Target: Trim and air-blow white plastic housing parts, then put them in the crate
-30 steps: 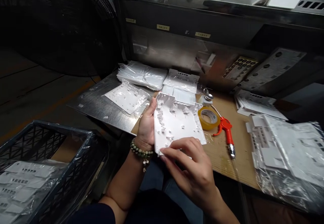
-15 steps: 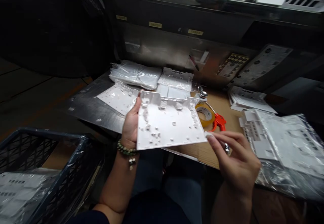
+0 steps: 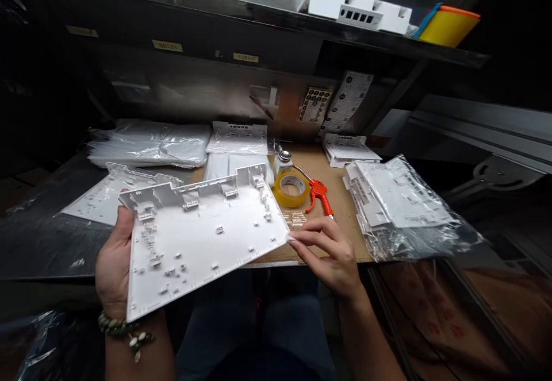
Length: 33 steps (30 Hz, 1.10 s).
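We are viewing a dark shelf (image 3: pixel 276 14) above a table (image 3: pixel 41 240); the metal wall (image 3: pixel 202 91) between is gleaming dully.

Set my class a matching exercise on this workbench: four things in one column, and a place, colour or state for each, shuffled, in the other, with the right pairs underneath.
Column one
1. Nearest white panel
2. Tape roll
3. Air gun
4. Yellow container

Column two
A. Red, on the cardboard
B. Up on the shelf
C. Held in the left hand
D. Ring-shaped, lying flat

Pairs: 1-C, 2-D, 3-A, 4-B
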### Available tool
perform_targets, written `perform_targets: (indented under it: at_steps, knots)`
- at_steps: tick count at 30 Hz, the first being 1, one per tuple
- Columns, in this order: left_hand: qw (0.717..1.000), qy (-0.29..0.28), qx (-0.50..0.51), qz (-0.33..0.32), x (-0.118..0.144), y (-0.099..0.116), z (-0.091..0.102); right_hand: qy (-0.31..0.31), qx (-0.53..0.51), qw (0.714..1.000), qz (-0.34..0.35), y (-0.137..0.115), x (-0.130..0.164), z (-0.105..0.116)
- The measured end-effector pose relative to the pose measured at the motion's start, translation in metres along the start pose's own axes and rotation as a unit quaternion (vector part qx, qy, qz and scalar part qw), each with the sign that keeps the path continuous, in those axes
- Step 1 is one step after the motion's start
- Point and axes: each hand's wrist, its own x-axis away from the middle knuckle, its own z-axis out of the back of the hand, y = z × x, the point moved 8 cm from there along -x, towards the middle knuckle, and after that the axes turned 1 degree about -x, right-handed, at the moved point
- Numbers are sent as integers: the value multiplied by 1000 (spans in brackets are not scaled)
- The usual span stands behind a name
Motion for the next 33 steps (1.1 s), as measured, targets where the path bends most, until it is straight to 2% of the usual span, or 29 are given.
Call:
perform_targets:
  at_steps: [6, 8, 10, 12, 14, 17, 21, 24, 28, 33]
  knots:
    - [1000, 2, 0, 15, 3, -3, 4, -11, 34, 999, -9, 23, 1, 7]
    - [999, -15, -5, 43, 5, -10, 0, 23, 49, 998, -31, 31, -3, 16]
    - [997, -40, -27, 57, 8, -20, -7, 83, 44, 994, -54, 31, -11, 26]
    - [996, -52, -61, 31, 9, -28, -14, 131, 13, 990, -57, 20, -22, 26]
    - [994, -47, -100, -10, 10, -36, -22, 145, -36, 988, -46, 0, -35, 16]
    - [987, -47, -142, -56, 15, -51, -40, 132, -89, 987, -17, -35, -56, -10]
    - [972, -90, -174, -128, 25, -62, -69, 119, -111, 986, 22, -68, -72, -36]
    - [964, -118, -173, -162, 30, -65, -78, 108, -116, 987, 34, -74, -76, -46]
    - [968, -127, -157, -149, 27, -72, -75, 124, -119, 985, 12, -69, -73, -46]
    - [969, -127, -147, -152, 23, -73, -74, 119, -98, 988, 25, -71, -71, -46]
